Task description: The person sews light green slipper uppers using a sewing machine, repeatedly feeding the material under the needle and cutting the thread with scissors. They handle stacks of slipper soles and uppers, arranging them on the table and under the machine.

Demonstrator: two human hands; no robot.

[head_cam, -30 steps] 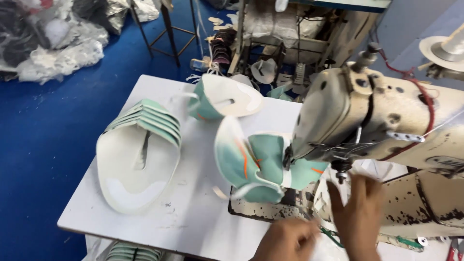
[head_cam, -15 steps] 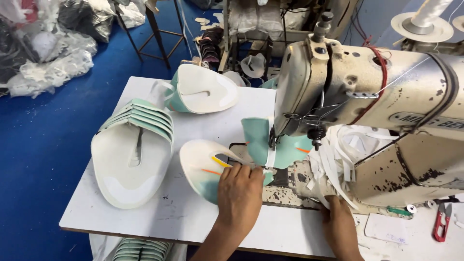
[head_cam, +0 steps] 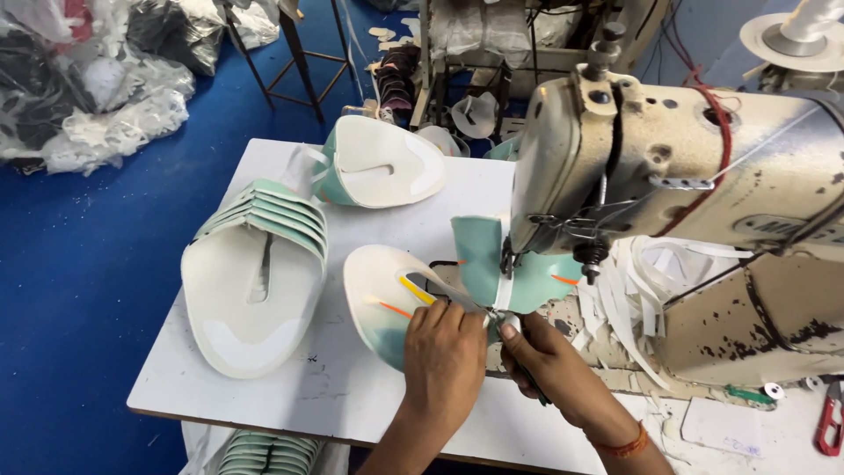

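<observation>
A white and mint-green shoe upper piece (head_cam: 378, 295) with yellow and orange stripes lies on the white table (head_cam: 352, 396), its folded end under the needle area of the old cream sewing machine (head_cam: 668, 167). My left hand (head_cam: 444, 352) presses on the near edge of this piece. My right hand (head_cam: 545, 356) pinches the same piece and a white strip just in front of the needle. Both hands touch each other near the machine's foot.
A stack of the same shoe uppers (head_cam: 255, 273) lies at the table's left, another pile (head_cam: 378, 163) at the back. White strip offcuts (head_cam: 637, 281) heap right of the needle. Red snips (head_cam: 828, 422) lie far right. More uppers (head_cam: 264, 453) sit below the table edge.
My right hand has come in from the right edge to meet the left hand at the piece by the needle. The view has moved closer to the machine.
</observation>
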